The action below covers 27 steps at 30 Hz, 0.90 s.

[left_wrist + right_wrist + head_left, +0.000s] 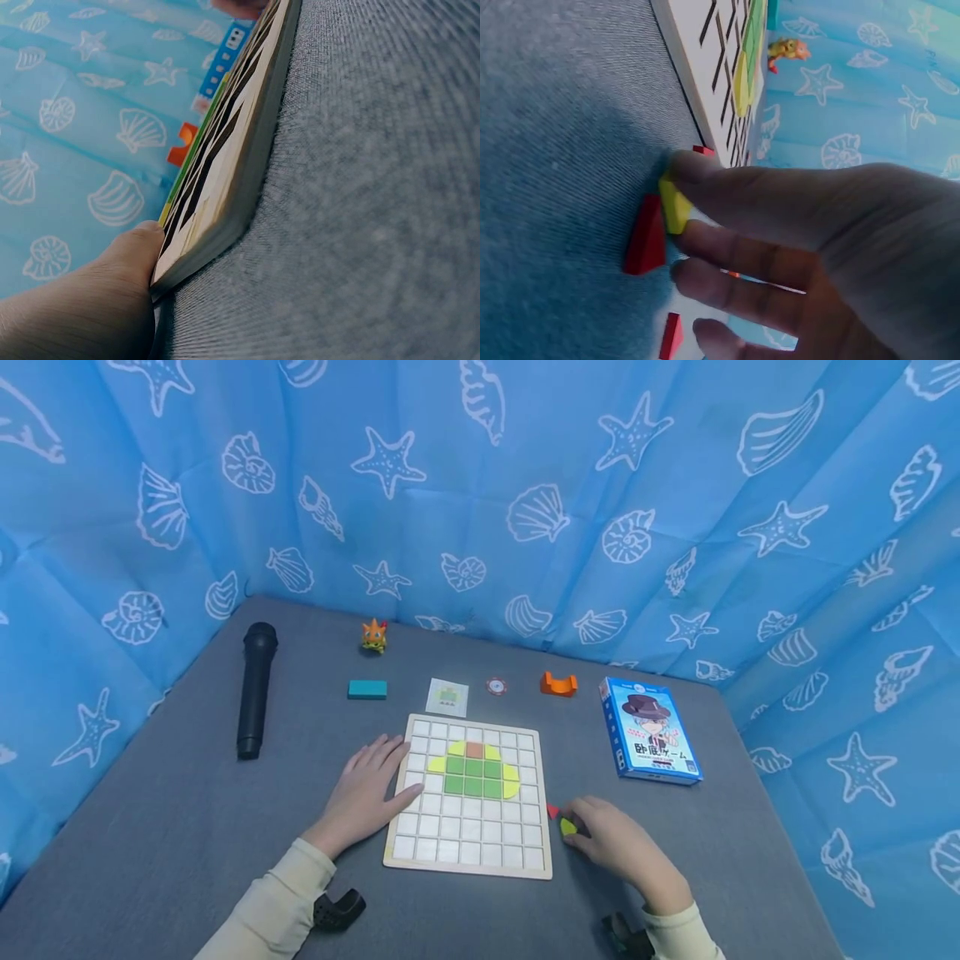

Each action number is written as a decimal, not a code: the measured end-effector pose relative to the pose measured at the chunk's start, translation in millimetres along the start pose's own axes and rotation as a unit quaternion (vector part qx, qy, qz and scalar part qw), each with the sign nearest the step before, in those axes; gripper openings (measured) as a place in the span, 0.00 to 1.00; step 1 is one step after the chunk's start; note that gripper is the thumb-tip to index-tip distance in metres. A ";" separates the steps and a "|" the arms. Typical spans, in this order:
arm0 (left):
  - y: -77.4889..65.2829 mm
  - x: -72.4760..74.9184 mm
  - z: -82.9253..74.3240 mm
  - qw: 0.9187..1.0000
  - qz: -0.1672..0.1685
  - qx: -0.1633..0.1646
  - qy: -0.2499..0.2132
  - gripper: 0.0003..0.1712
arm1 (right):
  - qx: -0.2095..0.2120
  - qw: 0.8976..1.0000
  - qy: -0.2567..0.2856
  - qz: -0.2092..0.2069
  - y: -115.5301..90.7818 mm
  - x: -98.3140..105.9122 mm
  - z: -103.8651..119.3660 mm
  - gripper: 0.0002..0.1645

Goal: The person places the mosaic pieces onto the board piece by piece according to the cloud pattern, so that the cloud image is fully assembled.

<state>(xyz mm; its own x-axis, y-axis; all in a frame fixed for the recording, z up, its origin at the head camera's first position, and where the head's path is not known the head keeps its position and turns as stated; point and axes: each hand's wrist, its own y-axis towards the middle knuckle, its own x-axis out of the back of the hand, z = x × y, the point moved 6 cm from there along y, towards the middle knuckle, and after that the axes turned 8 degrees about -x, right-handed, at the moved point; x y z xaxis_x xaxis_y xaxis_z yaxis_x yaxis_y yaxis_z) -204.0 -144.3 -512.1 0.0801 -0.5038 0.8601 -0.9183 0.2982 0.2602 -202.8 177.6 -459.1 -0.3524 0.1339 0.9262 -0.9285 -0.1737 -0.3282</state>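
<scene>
A square grid board with a pale wooden rim lies on the grey table. Green, yellow and one brown tile fill some of its upper cells. My left hand rests along the board's left edge, fingers extended and thumb over the rim. Just off the right edge, my right hand pinches a yellow tile between thumb and forefinger. Close to that tile a red block lies on the cloth, and another red block is below the fingers. A red piece lies beside the board's rim.
Behind the board are a pattern card, a teal block, a poker chip, an orange holder and a small toy figure. A black microphone lies left; a blue game box lies right.
</scene>
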 end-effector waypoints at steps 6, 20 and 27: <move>0.1 -0.4 -0.4 1.000 0.005 0.001 0.000 0.43 | -0.007 1.000 0.011 -0.008 1.4 -3.5 -0.5 0.16; 0.5 0.3 -0.9 1.000 0.008 0.008 0.003 0.43 | 0.027 0.999 -0.008 -0.028 -4.3 -5.0 10.4 0.13; 0.3 0.2 -1.3 1.000 0.006 0.008 0.003 0.43 | 0.070 0.993 -0.013 -0.093 -3.5 9.5 31.3 0.16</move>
<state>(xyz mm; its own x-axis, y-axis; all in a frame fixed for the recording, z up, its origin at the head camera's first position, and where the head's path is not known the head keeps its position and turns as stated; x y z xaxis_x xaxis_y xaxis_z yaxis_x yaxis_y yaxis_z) -203.7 -143.3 -511.3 0.0722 -0.4951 0.8658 -0.9255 0.2903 0.2432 -199.2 148.9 -443.3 -0.1721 0.1504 0.9735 -0.9509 -0.2833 -0.1244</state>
